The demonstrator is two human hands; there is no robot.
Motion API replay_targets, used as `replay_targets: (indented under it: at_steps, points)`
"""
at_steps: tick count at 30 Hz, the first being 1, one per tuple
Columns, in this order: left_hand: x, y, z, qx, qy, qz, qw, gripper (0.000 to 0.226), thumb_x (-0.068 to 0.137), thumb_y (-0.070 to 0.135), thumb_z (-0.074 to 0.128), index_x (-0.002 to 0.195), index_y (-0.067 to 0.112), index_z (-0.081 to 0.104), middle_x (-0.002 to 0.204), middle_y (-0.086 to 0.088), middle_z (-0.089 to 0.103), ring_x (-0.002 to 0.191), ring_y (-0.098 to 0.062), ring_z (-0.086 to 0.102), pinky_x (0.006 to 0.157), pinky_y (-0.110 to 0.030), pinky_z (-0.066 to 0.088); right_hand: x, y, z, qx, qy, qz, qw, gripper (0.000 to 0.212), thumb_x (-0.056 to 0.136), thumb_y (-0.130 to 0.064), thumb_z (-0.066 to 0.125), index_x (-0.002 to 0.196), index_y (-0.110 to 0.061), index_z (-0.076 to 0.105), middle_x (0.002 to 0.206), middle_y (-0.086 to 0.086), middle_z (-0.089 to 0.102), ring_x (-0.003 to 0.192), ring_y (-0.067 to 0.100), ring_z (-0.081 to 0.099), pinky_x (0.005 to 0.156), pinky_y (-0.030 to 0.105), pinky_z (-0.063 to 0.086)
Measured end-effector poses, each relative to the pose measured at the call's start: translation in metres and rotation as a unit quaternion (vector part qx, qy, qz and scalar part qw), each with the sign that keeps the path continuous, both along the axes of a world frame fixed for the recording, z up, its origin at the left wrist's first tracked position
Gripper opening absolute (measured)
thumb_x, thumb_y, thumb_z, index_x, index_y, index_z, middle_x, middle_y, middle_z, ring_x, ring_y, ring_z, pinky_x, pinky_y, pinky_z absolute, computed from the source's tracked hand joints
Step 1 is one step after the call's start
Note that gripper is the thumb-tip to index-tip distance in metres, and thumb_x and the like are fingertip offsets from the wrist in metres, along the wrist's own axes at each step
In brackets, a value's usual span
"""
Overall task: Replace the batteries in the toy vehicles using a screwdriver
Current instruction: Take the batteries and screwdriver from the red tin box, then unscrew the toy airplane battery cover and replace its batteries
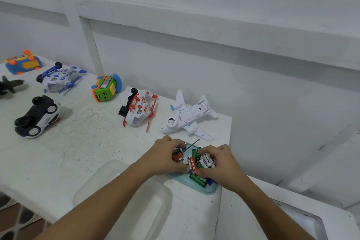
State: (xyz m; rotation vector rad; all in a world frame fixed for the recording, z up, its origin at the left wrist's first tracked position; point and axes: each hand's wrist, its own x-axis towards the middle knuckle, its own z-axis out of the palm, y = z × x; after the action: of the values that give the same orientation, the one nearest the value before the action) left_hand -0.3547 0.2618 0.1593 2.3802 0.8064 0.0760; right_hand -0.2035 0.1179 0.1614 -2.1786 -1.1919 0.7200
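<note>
Seemingly we are early: the toys, like the plane [187, 118], lie upturned on the desk [87, 142], none visibly opened. Our left hand [165, 157] and right hand [219, 162] curl round batteries [194, 162] in the near-right tray [210, 189]. The screwdriver [191, 143] pokes out between them.

The left hand [165, 157] near 6 o'clock and the right hand [220, 163] near 5 o'clock are both bare. The left arm [109, 191] and the right arm [263, 200] are bare too, right down to the bottom edge.
</note>
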Motion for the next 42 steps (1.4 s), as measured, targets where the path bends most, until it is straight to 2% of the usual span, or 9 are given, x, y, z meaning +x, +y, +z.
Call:
replay_targets:
  at_steps: [4,9,14,19,22,27,32,39,42]
  points:
    - [0.0,0.0,0.004,0.005,-0.001,0.011,1.0,0.058,0.074,0.059,0.072,0.125,0.036,0.055,0.115,0.004,0.049,0.106,-0.012,0.05,0.093,-0.03,0.047,0.007,0.004,0.004,0.016,0.009,-0.009,1.0,0.034,0.082,-0.037,0.076,0.11,-0.035,0.057,0.107,-0.001,0.043,0.084,0.007,0.056,0.052,0.007,0.044]
    - [0.004,0.005,0.006,-0.002,-0.05,0.056,0.997,0.038,0.083,0.052,0.068,0.112,0.028,0.062,0.105,0.005,0.058,0.088,-0.004,0.055,0.075,-0.022,0.049,0.018,0.01,0.003,0.036,0.061,-0.044,0.997,0.02,0.087,-0.036,0.07,0.104,-0.029,0.062,0.086,0.003,0.062,0.072,0.013,0.067,0.059,0.027,0.051]
    - [0.006,0.02,0.008,-0.003,-0.057,0.083,0.995,0.034,0.086,0.048,0.066,0.11,0.027,0.056,0.105,0.001,0.055,0.083,-0.007,0.054,0.066,-0.021,0.043,0.026,0.018,-0.001,0.021,0.051,-0.085,0.995,0.02,0.088,-0.041,0.066,0.103,-0.03,0.061,0.084,0.0,0.061,0.072,0.013,0.061,0.058,0.024,0.04]
    - [0.012,0.043,0.012,0.045,-0.115,0.106,0.987,0.027,0.087,0.04,0.066,0.103,0.026,0.05,0.103,0.001,0.052,0.081,-0.004,0.05,0.062,-0.015,0.036,0.023,0.038,0.007,0.036,-0.028,-0.104,0.994,0.021,0.09,-0.037,0.064,0.108,-0.026,0.061,0.103,0.002,0.057,0.081,0.006,0.052,0.059,0.015,0.033]
    - [0.018,0.063,0.011,0.052,-0.107,0.094,0.989,0.037,0.086,0.039,0.066,0.117,0.027,0.048,0.117,-0.003,0.046,0.097,-0.016,0.051,0.074,-0.022,0.037,0.016,0.062,0.013,0.053,-0.05,-0.12,0.99,0.024,0.092,-0.031,0.062,0.114,-0.022,0.061,0.112,0.004,0.053,0.088,0.008,0.048,0.062,0.008,0.029]
    - [0.031,0.096,0.006,0.03,-0.028,0.002,0.999,0.073,0.086,0.048,0.064,0.146,0.039,0.024,0.133,-0.011,0.044,0.111,-0.028,0.052,0.089,-0.035,0.041,-0.001,0.105,0.019,0.041,-0.053,-0.162,0.985,0.039,0.093,-0.022,0.059,0.131,-0.013,0.054,0.127,0.009,0.057,0.092,0.013,0.051,0.069,0.021,0.034]
    - [0.041,0.122,0.006,-0.094,-0.043,-0.04,0.994,0.079,0.088,0.047,0.061,0.151,0.043,0.013,0.144,-0.009,0.047,0.123,-0.026,0.051,0.092,-0.035,0.043,-0.011,0.131,0.022,-0.059,-0.048,-0.197,0.977,0.044,0.098,-0.021,0.05,0.138,-0.004,0.047,0.14,0.013,0.052,0.123,0.027,0.052,0.087,0.024,0.04]
    - [0.047,0.14,0.016,-0.209,-0.048,-0.061,0.975,0.091,0.077,0.031,0.074,0.15,0.044,0.021,0.145,-0.006,0.049,0.119,-0.026,0.056,0.099,-0.041,0.048,-0.015,0.141,0.028,-0.112,-0.049,-0.227,0.966,0.048,0.092,-0.028,0.057,0.139,-0.021,0.048,0.139,0.005,0.053,0.125,0.026,0.049,0.106,0.042,0.038]
    - [0.044,0.141,0.017,-0.263,-0.068,-0.049,0.961,0.096,0.07,0.025,0.079,0.148,0.045,0.025,0.14,-0.004,0.05,0.115,-0.029,0.057,0.094,-0.05,0.051,-0.019,0.141,0.032,-0.086,-0.024,-0.203,0.975,0.053,0.092,-0.026,0.06,0.143,-0.023,0.045,0.144,0.003,0.049,0.129,0.025,0.047,0.108,0.038,0.036]
